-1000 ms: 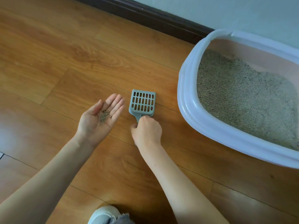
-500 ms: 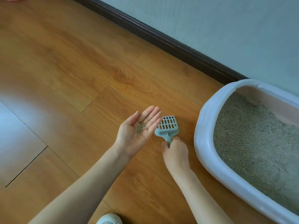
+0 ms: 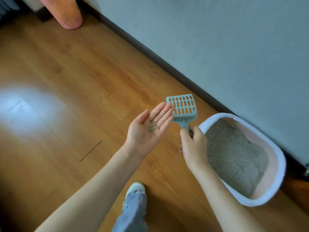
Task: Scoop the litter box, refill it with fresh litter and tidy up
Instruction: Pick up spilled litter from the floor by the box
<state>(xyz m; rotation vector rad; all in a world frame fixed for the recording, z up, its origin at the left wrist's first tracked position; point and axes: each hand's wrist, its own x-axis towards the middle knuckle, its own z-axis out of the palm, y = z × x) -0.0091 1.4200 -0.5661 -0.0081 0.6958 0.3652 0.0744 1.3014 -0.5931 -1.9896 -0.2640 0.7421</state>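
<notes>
Glossy wood floor, matt plastic scoop

No lettering, label, brand mark or number can be read anywhere in this view. The slotted scoop, the white-rimmed litter box on the right and the pink perforated bin at the far left show only plain plastic, and the wall and wooden floor carry no signs.
</notes>
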